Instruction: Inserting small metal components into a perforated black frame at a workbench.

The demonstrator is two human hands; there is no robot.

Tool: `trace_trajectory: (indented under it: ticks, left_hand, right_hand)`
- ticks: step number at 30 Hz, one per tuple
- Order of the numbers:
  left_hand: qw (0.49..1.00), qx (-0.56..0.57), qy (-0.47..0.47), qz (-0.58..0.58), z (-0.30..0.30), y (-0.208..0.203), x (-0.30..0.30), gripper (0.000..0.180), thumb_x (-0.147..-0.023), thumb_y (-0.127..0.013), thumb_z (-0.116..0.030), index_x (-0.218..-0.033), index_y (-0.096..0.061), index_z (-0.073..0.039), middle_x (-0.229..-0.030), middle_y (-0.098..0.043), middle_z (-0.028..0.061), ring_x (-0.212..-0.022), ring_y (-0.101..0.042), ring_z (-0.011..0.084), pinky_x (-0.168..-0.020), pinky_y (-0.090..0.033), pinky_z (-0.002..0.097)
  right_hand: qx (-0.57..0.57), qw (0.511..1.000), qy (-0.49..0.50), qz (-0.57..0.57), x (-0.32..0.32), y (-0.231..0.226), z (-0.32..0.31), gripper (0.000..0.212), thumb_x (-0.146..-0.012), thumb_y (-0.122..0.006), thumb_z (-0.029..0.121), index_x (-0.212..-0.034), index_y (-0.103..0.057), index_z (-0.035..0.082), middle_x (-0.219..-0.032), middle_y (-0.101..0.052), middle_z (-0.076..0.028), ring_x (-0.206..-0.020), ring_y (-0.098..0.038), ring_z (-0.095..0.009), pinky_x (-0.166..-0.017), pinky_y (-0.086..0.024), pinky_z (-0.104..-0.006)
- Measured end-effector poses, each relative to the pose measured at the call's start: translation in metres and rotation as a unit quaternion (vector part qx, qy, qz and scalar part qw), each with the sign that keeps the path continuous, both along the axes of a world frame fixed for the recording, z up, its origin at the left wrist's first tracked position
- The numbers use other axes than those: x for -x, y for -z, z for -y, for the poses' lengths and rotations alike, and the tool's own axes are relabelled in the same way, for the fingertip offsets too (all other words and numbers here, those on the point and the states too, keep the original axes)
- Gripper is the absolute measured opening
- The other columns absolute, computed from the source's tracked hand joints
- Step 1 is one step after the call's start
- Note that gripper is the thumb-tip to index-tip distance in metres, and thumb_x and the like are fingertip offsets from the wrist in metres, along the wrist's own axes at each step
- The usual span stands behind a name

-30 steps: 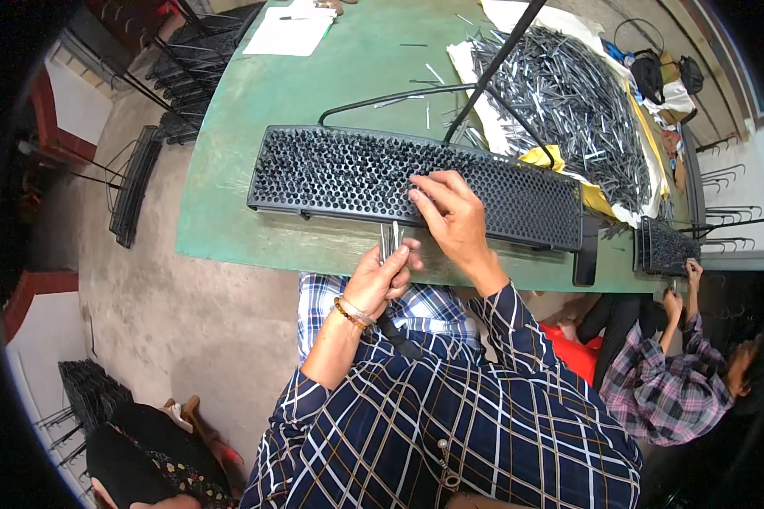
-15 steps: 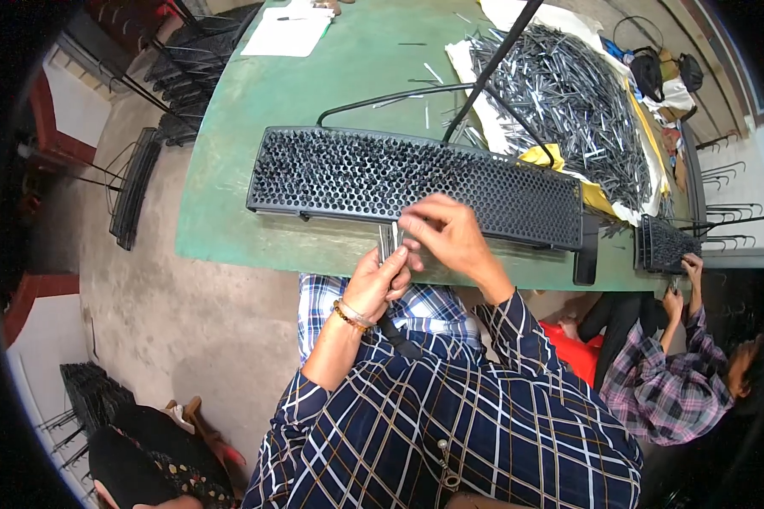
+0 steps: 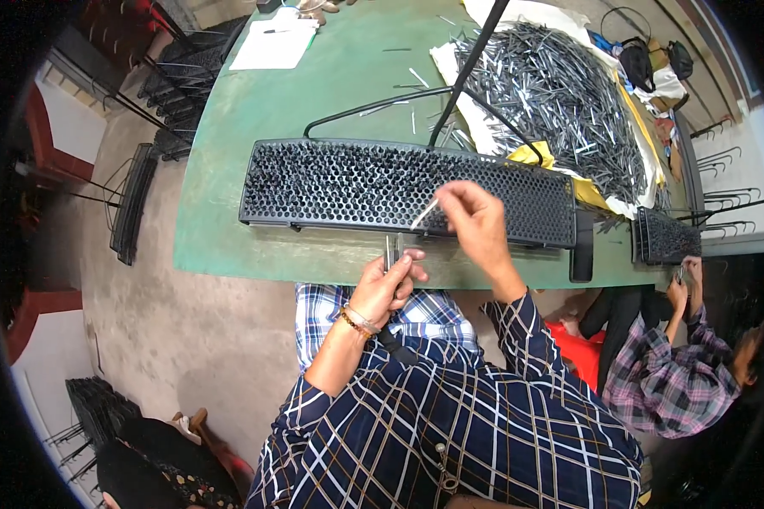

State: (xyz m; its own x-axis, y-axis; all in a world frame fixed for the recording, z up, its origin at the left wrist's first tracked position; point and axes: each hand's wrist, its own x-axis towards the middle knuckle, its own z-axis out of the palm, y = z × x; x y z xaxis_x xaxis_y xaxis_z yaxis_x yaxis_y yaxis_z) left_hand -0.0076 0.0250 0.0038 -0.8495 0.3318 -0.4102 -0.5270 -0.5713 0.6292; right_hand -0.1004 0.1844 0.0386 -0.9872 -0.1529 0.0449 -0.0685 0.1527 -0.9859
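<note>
My left hand [image 3: 385, 287] is closed around a small bundle of thin metal strips [image 3: 391, 250], their ends sticking up in front of the rack. Between the thumb and fingers of my right hand [image 3: 477, 222] is a single slim strip [image 3: 424, 215], slanting down toward the rack's near edge. That black rack [image 3: 526, 208] is long, full of small round holes, and lies across the green table before me. Dark pieces seem to stand in its left and middle holes; the right part looks flatter. A bent black rod handle [image 3: 373, 101] rises along its far side.
A big heap of metal strips [image 3: 552, 102] lies on white and yellow sacking at the far right. Loose strips are scattered on the table [image 3: 221, 182]. Papers [image 3: 273, 42] lie far left. A co-worker [image 3: 666, 373] handles a similar rack [image 3: 666, 237] at right.
My right hand has moved away from the bundle, up and to the right, with one strip in its fingers. My left hand has lowered slightly and still holds the bundle.
</note>
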Motion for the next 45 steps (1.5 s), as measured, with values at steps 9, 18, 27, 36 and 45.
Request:
trace_trajectory:
  ticks: [9,18,27,36,45]
  left_hand:
    - [0.999,0.008,0.019,0.027,-0.012,-0.002,0.011,0.026,-0.096,-0.043,-0.018,-0.115,-0.051,-0.002,-0.081,-0.055,0.0036,-0.054,-0.036,0.0035,-0.041,-0.026,0.0163]
    - [0.999,0.001,0.013,0.052,-0.007,-0.003,0.007,0.026,-0.096,-0.040,-0.019,-0.114,-0.049,-0.002,-0.082,-0.055,0.0059,-0.054,-0.037,0.0047,-0.040,-0.027,0.0157]
    - [0.999,-0.036,0.020,-0.025,-0.001,-0.010,0.005,0.026,-0.098,-0.039,-0.023,-0.113,-0.050,-0.004,-0.082,-0.056,0.0047,-0.051,-0.036,0.0034,-0.039,-0.025,0.0148]
    - [0.999,0.036,-0.004,-0.027,0.006,-0.001,-0.001,0.027,-0.098,-0.041,-0.023,-0.114,-0.050,-0.004,-0.079,-0.057,0.0039,-0.049,-0.034,0.0023,-0.039,-0.024,0.0149]
    - [0.999,0.041,0.004,-0.020,0.009,0.004,-0.004,0.028,-0.097,-0.041,-0.023,-0.114,-0.051,-0.004,-0.078,-0.057,0.0042,-0.049,-0.034,0.0025,-0.039,-0.023,0.0148]
  right_hand:
    - [-0.150,0.954,0.056,-0.252,0.026,0.018,0.008,0.010,-0.083,-0.063,0.008,-0.087,-0.064,-0.001,-0.078,-0.064,-0.007,-0.058,-0.054,-0.011,-0.053,-0.043,-0.0236]
    - [-0.251,0.907,0.006,-0.337,0.016,0.019,0.012,0.013,-0.079,-0.066,0.008,-0.089,-0.065,0.001,-0.084,-0.061,-0.010,-0.069,-0.059,-0.025,-0.060,-0.049,-0.0316]
    - [0.025,0.975,-0.219,0.040,-0.005,0.007,0.010,0.017,-0.083,-0.066,0.017,-0.085,-0.069,0.001,-0.078,-0.061,-0.005,-0.066,-0.054,-0.009,-0.054,-0.042,-0.0242]
    - [0.034,0.991,-0.089,0.096,-0.005,0.003,0.013,0.016,-0.083,-0.066,0.015,-0.089,-0.069,0.000,-0.072,-0.064,-0.001,-0.053,-0.049,-0.004,-0.046,-0.038,-0.0188]
    - [-0.024,0.979,0.040,-0.198,0.008,0.014,0.051,0.014,-0.080,-0.068,0.007,-0.093,-0.067,0.001,-0.080,-0.066,-0.003,-0.061,-0.055,-0.005,-0.052,-0.043,-0.0195]
